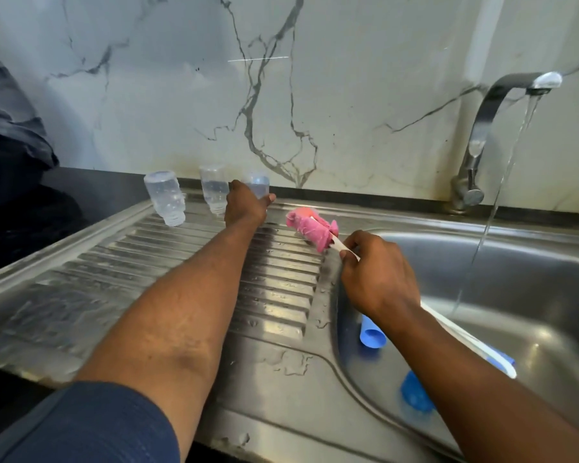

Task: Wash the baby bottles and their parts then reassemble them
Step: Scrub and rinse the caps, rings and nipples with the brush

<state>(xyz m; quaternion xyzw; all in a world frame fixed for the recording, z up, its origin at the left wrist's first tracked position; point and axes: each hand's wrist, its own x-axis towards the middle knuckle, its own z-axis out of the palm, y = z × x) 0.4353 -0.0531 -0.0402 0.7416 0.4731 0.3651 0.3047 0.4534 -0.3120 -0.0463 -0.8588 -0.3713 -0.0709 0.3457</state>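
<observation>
While the tap [512,105] runs at the right of the frame, my left hand [246,207] reaches to the upper centre and closes round the third bottle [259,187], setting it neck-down on the ribbed draining board [181,269]. Two more bottles [165,198] [214,192] stand inverted just beside it on the left, one of them tilted. My judgement: the bottle bodies are washed and draining, and the parts are next.

My right hand [375,272] grips the white handle of the pink bottle brush [310,228], fingers curled round it near the head. The brush head lies just above the board, near the sink basin [532,295] rim.

Hand pose:
- Left arm is stretched well forward across the board, thumb pointing right along the bottle.
- Right forearm crosses the basin from the lower right, wrist over the rim.

Remaining parts: a blue cap [371,335] and a second blue piece [415,392] lie in the basin under my right forearm; a white and blue long item lies beside them, which I cannot identify.

Next move, as I judge it: release the bottle once it stands steady, then pick up a blue part and scrub it under the water stream.
</observation>
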